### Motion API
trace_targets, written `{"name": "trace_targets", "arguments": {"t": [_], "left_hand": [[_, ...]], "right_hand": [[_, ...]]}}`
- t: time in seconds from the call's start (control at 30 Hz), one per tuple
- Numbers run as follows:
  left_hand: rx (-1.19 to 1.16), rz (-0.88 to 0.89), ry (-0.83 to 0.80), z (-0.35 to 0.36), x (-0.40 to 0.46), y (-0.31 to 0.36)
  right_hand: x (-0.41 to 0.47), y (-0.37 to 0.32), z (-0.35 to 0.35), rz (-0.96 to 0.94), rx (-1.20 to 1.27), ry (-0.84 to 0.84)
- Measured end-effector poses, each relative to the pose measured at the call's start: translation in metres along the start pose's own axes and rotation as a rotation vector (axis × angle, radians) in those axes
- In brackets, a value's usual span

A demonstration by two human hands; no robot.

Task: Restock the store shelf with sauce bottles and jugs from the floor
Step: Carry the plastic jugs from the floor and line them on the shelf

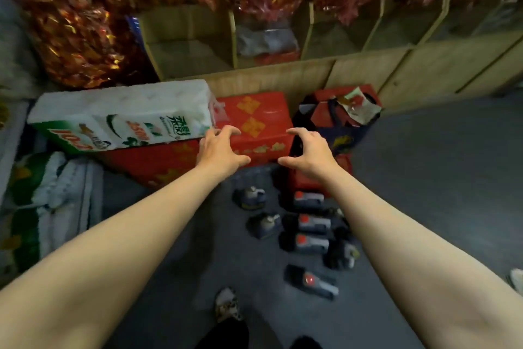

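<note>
— While both arms reach out over the floor, where do the sauce bottles (312, 224) lie?
— On the grey floor (424, 178), at about five o'clock from the middle of the view: dark bottles with grey labels and red spots, lying on their sides in a loose column. Two dark jugs (250, 196) with pale caps stand just beside them, at their nine o'clock.
— And the hands?
— The left hand (219, 150) hovers with fingers spread and bent, holding nothing, over the edge of a red carton (254, 122). The right hand (310, 150), at its three o'clock, is likewise spread in a wide claw and holds nothing.
— What surrounds them?
— A white and green wrapped pack (121, 116) lies tilted on the red cartons at ten o'clock. A dark bag (339, 119) with red packets sits at one o'clock. Beyond, at twelve o'clock, runs the wooden shelf (353, 71) with its compartments, and shiny red and gold bags (79, 37) hang above.
</note>
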State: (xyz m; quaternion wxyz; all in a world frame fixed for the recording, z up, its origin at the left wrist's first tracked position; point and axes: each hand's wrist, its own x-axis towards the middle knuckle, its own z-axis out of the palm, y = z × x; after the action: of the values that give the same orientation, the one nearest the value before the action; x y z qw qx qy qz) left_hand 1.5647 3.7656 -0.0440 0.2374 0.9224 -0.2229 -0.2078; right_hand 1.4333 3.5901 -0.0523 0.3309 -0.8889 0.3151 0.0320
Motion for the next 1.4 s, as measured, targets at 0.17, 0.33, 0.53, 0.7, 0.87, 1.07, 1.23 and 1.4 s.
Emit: {"name": "trace_targets", "arguments": {"t": [0.17,0.33,0.53,0.7,0.87,1.07,1.23,1.4], "left_hand": [[-0.035,-0.062,-0.140,0.063,0.031,-0.021],[-0.058,-0.124,-0.199,0.135,0.055,-0.055],[-0.060,-0.232,-0.263,0.239,0.072,-0.104],[-0.054,-0.267,-0.312,0.348,0.079,-0.153],[-0.135,-0.304,-0.353,0.453,0.085,-0.211],[-0.332,-0.387,-0.332,0.540,0.111,-0.261],[-0.465,-0.337,-0.267,0.593,0.127,-0.280],[-0.436,-0.266,-0.206,0.619,0.141,-0.293]], "right_hand": [[0.020,0.057,0.047,0.135,0.034,-0.049],[0.039,0.128,0.100,0.234,0.088,-0.136],[0.062,0.213,0.186,0.290,0.097,-0.255],[0.087,0.289,0.269,0.328,0.074,-0.341],[0.102,0.359,0.362,0.365,0.103,-0.435],[0.128,0.409,0.446,0.379,0.203,-0.452],[0.156,0.441,0.484,0.342,0.255,-0.441],[0.172,0.454,0.506,0.314,0.270,-0.460]]}}
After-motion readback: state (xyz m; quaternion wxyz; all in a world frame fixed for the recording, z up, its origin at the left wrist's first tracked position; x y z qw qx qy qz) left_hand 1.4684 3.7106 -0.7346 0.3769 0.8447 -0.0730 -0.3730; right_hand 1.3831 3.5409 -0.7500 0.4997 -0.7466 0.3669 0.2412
